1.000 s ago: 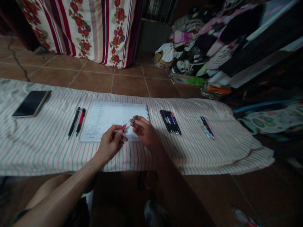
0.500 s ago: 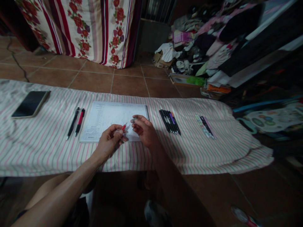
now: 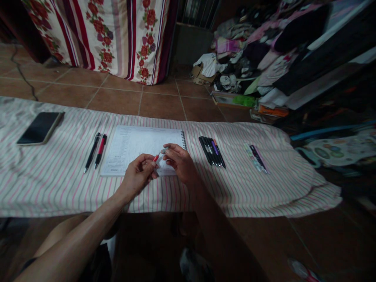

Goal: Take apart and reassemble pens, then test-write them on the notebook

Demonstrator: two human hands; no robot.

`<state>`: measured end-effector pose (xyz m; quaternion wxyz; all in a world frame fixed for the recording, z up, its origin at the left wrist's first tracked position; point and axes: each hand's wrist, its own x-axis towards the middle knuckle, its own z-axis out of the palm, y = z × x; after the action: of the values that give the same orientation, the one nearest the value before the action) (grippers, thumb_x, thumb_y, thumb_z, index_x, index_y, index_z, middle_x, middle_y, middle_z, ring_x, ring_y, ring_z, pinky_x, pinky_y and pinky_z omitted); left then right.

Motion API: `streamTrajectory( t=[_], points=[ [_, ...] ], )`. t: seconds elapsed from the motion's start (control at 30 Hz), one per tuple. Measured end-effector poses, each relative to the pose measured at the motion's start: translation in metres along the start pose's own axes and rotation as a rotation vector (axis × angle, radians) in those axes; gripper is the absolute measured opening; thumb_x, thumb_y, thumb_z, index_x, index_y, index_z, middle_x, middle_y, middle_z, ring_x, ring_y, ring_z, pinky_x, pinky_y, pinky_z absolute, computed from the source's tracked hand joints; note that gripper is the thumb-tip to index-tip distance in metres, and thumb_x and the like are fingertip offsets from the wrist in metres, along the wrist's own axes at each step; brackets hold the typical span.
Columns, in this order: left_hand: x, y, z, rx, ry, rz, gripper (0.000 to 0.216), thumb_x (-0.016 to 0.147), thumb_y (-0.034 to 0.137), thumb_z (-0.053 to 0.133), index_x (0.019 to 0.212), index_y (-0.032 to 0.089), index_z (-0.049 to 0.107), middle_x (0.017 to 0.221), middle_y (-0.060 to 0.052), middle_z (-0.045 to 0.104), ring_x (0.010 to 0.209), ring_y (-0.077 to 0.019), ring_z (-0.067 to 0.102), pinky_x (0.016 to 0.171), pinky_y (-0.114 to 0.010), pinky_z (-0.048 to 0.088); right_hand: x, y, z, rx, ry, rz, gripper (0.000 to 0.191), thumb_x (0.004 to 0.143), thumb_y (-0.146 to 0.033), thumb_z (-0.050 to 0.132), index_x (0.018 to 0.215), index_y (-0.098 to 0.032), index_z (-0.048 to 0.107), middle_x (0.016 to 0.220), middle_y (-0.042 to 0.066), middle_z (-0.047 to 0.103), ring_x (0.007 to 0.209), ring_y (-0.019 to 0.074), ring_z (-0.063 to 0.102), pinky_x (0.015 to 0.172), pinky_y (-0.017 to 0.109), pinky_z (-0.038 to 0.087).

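Note:
Over a spiral notebook, my left hand is closed on a slim red pen, its pointed end slanting up toward the right. My right hand pinches a small greyish piece between thumb and fingers. That piece meets the pen's tip; whether it is fitted on it I cannot tell. Left of the notebook lie a black pen and a red-and-black pen, side by side. To its right is a row of several dark pens, one with a purple part.
A striped cloth covers the low table. At its left lies a dark phone; at the right, several slim pens. Beyond the table are a floral curtain and piled clothes on the tiled floor.
The gap between the red pen's tip and the small greyish piece has closed; they now meet. My hands otherwise hold nearly the same place, and the view has shifted slightly.

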<state>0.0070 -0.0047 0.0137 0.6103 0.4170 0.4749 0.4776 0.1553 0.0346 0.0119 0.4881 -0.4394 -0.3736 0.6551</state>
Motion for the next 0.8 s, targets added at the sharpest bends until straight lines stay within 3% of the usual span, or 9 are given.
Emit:
streamTrajectory(
  t=[0.8],
  points=[
    [0.004,-0.016,-0.003,0.042,-0.011,0.043,0.022,0.077,0.035,0.062,0.086,0.017,0.055,0.056,0.003,0.058,0.042,-0.0064,0.049,0.040,-0.018,0.030,-0.001,0.002,-0.001,-0.056,-0.042,-0.009,0.028,0.066,-0.035,0.070,0.089,-0.021,0.064,0.082,0.000,0.066,0.065,0.0080,0.057,0.055,0.019,0.040]
  ],
)
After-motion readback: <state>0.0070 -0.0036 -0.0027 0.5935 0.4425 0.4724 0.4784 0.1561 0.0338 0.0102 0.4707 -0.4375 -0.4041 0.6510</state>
